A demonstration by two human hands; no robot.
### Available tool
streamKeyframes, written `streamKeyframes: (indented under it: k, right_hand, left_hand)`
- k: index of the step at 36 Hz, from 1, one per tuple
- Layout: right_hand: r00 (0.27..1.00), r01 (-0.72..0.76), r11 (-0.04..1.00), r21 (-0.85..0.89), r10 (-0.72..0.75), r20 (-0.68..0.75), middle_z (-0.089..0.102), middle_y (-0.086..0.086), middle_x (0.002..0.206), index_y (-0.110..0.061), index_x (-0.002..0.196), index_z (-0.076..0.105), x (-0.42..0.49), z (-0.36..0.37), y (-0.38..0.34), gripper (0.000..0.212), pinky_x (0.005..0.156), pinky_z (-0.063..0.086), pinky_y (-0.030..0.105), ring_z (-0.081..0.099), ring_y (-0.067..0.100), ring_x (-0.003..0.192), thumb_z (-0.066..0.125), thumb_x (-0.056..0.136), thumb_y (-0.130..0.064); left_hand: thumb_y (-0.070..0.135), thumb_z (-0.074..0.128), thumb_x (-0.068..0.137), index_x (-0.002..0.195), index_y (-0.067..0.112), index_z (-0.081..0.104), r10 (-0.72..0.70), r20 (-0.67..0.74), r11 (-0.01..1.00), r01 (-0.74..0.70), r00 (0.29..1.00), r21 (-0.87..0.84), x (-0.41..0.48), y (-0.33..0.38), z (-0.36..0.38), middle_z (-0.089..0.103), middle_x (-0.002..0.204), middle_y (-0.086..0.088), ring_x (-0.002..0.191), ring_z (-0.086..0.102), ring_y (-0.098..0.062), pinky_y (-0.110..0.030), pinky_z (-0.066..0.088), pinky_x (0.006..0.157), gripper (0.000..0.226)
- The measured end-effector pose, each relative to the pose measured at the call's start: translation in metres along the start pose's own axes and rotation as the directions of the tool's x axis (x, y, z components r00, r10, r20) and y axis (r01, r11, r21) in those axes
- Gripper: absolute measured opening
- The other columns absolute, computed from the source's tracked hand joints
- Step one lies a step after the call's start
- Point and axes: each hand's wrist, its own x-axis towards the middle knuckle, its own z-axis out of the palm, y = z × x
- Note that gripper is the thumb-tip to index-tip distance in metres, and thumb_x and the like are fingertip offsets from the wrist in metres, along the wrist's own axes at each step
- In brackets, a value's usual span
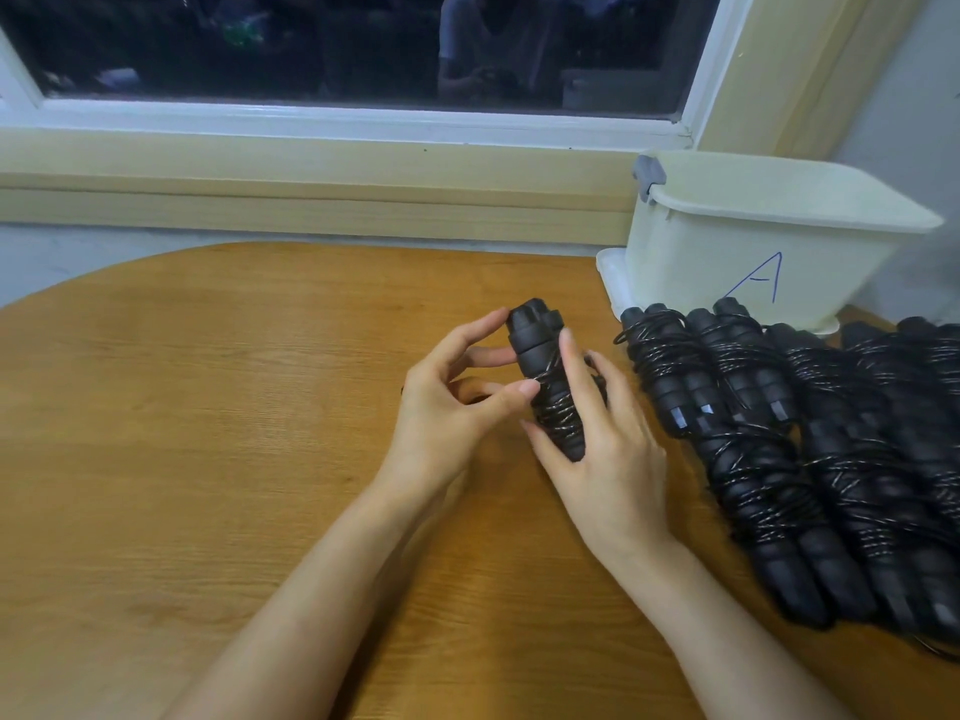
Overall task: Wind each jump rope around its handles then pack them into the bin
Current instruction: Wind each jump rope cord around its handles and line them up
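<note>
A black jump rope (540,356), its cord wound round the two handles, stands tilted above the middle of the wooden table (208,407). My right hand (608,433) grips the bundle from the right and underneath. My left hand (457,397) touches it from the left, thumb on the wound cord and index fingertip near the handle caps. The cream bin (753,252), marked with a blue letter A, stands at the back right. Its inside is hidden from here.
Several wound black jump ropes (805,459) lie in a pile on the table's right side, in front of the bin. A window sill and dark window run along the back. The table's left half shows bare wood.
</note>
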Motion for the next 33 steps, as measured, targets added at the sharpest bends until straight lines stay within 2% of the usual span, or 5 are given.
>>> streamKeyframes:
  k: [9, 20, 26, 30, 33]
  right_hand:
    - [0.995, -0.1, 0.888, 0.449, 0.095, 0.034, 0.058, -0.002, 0.136, -0.02, 0.151, 0.041, -0.001, 0.003, -0.003, 0.079, 0.095, 0.04, 0.008, 0.057, 0.011, 0.122, 0.078, 0.081, -0.023]
    - [0.951, -0.305, 0.574, 0.76, 0.15, 0.269, 0.058, -0.001, 0.14, -0.021, 0.149, 0.041, -0.001, -0.005, -0.011, 0.076, 0.107, 0.044, 0.027, 0.053, 0.013, 0.132, 0.075, 0.082, -0.014]
    - [0.943, -0.322, 0.578, 0.749, 0.121, 0.311, 0.058, -0.007, 0.14, -0.022, 0.148, 0.043, 0.0, -0.005, -0.008, 0.073, 0.105, 0.043, 0.021, 0.052, 0.009, 0.131, 0.075, 0.082, -0.018]
    - [0.962, -0.257, 0.706, 0.66, 0.121, 0.246, 0.049, -0.005, 0.138, -0.024, 0.147, 0.045, 0.0, -0.003, -0.007, 0.072, 0.102, 0.038, 0.014, 0.047, 0.007, 0.13, 0.074, 0.082, -0.034]
    - [0.963, -0.248, 0.715, 0.654, 0.112, 0.243, 0.055, -0.012, 0.133, -0.02, 0.149, 0.043, -0.001, -0.004, -0.007, 0.072, 0.098, 0.039, 0.011, 0.051, 0.004, 0.126, 0.075, 0.084, -0.022]
  left_hand:
    - [0.011, 0.079, 0.067, 0.138, 0.02, 0.05, -0.021, -0.024, 0.998, 0.02, 0.999, -0.064, 0.003, -0.001, -0.002, 0.064, 0.096, -0.002, 0.072, 0.063, -0.006, -0.022, 0.056, 0.074, 0.078]
    - [0.021, 0.079, 0.062, 0.149, 0.023, 0.038, -0.095, 0.05, 0.992, 0.098, 0.994, -0.079, 0.003, 0.003, -0.005, 0.064, 0.125, 0.005, 0.11, 0.065, -0.013, -0.022, 0.054, 0.085, 0.096]
    - [0.024, 0.092, 0.059, 0.138, 0.024, 0.053, -0.123, -0.006, 0.992, 0.123, 0.992, -0.026, 0.004, 0.002, -0.006, 0.065, 0.119, 0.008, 0.101, 0.068, -0.014, -0.026, 0.056, 0.085, 0.088]
    - [0.027, 0.092, 0.057, 0.135, 0.023, 0.055, -0.102, -0.053, 0.995, 0.103, 0.993, 0.012, 0.004, -0.001, -0.005, 0.066, 0.118, 0.001, 0.101, 0.068, -0.02, -0.023, 0.056, 0.08, 0.087]
    - [0.029, 0.092, 0.058, 0.132, 0.025, 0.056, -0.084, -0.065, 0.996, 0.087, 0.994, 0.034, 0.004, -0.003, -0.006, 0.066, 0.118, 0.001, 0.1, 0.069, -0.02, -0.024, 0.056, 0.08, 0.083]
